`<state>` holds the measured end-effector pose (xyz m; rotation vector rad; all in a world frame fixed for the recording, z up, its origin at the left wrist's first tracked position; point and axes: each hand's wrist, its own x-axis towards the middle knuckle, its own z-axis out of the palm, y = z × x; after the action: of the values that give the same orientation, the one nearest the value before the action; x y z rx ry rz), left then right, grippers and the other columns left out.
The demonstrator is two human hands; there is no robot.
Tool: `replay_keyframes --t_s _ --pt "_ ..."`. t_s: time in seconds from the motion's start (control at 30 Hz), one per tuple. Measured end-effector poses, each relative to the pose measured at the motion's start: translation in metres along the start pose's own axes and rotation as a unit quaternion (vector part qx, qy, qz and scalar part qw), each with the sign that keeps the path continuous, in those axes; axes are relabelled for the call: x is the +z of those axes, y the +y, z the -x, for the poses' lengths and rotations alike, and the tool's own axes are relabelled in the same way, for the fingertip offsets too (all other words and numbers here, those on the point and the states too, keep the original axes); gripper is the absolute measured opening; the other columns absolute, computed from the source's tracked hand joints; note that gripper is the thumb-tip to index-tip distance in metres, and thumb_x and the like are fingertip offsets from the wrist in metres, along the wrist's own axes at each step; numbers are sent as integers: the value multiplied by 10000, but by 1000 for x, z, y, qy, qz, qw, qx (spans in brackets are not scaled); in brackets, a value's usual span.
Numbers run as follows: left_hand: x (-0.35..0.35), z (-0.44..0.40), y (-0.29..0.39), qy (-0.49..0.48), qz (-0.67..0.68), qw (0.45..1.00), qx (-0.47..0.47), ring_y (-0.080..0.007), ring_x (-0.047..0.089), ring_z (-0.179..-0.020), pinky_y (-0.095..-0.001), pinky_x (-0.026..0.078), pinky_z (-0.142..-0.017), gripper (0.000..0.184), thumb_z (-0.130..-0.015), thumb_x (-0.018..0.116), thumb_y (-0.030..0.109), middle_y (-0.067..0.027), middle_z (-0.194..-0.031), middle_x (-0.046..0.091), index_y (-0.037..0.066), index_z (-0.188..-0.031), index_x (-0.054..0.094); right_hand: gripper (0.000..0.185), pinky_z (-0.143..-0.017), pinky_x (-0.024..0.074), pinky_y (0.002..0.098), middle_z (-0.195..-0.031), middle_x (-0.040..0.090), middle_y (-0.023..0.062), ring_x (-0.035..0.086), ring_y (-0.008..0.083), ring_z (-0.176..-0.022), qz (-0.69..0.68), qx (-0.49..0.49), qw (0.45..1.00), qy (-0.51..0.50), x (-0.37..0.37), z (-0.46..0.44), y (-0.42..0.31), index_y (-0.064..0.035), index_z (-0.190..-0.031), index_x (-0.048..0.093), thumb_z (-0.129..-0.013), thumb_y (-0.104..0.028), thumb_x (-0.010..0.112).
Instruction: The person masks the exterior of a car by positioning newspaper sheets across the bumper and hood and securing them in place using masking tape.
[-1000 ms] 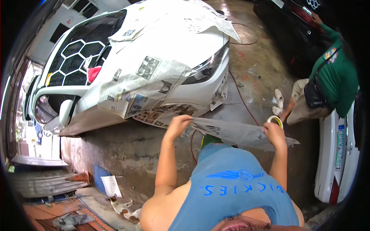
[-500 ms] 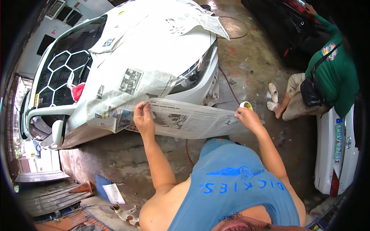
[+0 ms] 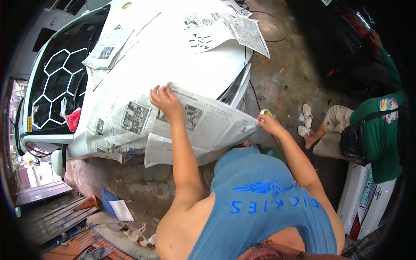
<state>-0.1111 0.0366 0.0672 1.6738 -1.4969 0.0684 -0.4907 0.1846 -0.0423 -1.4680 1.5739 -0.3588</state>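
A newspaper sheet (image 3: 212, 123) is stretched between my two hands across the front corner of the white car (image 3: 173, 65). My left hand (image 3: 167, 102) is closed on its upper edge, over the hood's side. At the other end my right hand (image 3: 269, 124) pinches the sheet's corner. A roll of tape (image 3: 265, 112) shows right at that hand; how it is held is hidden. Another newspaper sheet (image 3: 132, 117) covers the fender beside my left hand. The headlight (image 3: 236, 86) lies partly behind the held sheet.
More newspaper (image 3: 212, 32) lies on the hood, with a folded piece (image 3: 106, 47) near the windshield. To the right crouches a person in green (image 3: 381, 130) by a dark car (image 3: 342, 39). A white car's rear (image 3: 366, 203) stands below them. A dog (image 3: 136, 236) lies at lower left.
The held sheet has moved toward the car and now overlaps the headlight area. My left hand has risen toward the hood, tilting the sheet; my right hand has shifted slightly left.
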Motion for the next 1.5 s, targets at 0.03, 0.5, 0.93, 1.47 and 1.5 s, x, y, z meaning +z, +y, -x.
replay_keyframes --t_s 0.03,0.5,0.93,1.47,1.5 --pt "14 -11 0 -2 -3 1000 3 -420 295 -1384 -559 297 -1119 175 -1013 575 148 -198 -1384 471 -12 -1066 622 219 -773 504 428 -894 694 187 674 314 -868 -6 -7 1000 4 -2 -13 1 -43 -998 678 -927 -249 704" --pt "88 -64 11 18 -210 977 13 -423 304 -1442 -532 339 -1176 150 -937 704 159 -190 -1386 493 31 -1011 726 213 -767 509 447 -905 701 180 673 335 -865 52 -37 995 -75 -28 -128 56 -52 -945 670 -924 -261 703" --pt "102 -62 23 -40 -145 988 24 -363 575 -1064 -441 485 -938 147 -877 651 7 -156 -1107 645 33 -1003 722 192 -831 530 492 -956 704 187 680 393 -952 116 -49 967 -221 -22 -172 101 -57 -956 680 -946 -248 665" --pt "70 -80 -7 -207 301 919 -147 -172 606 -1047 -315 495 -930 249 -979 569 53 -92 -1189 665 13 -1224 584 509 -1019 485 427 -1297 652 244 638 398 -1182 -89 -354 928 -69 -59 -206 -242 -53 -1442 474 -941 -86 558" --pt "60 -82 -1 -234 287 916 -151 -140 596 -996 -291 493 -875 250 -973 630 117 -65 -1137 669 30 -1208 617 495 -1006 494 416 -1284 664 233 651 388 -1167 -104 -325 935 -92 -55 -214 -252 -54 -1427 498 -936 -67 562"
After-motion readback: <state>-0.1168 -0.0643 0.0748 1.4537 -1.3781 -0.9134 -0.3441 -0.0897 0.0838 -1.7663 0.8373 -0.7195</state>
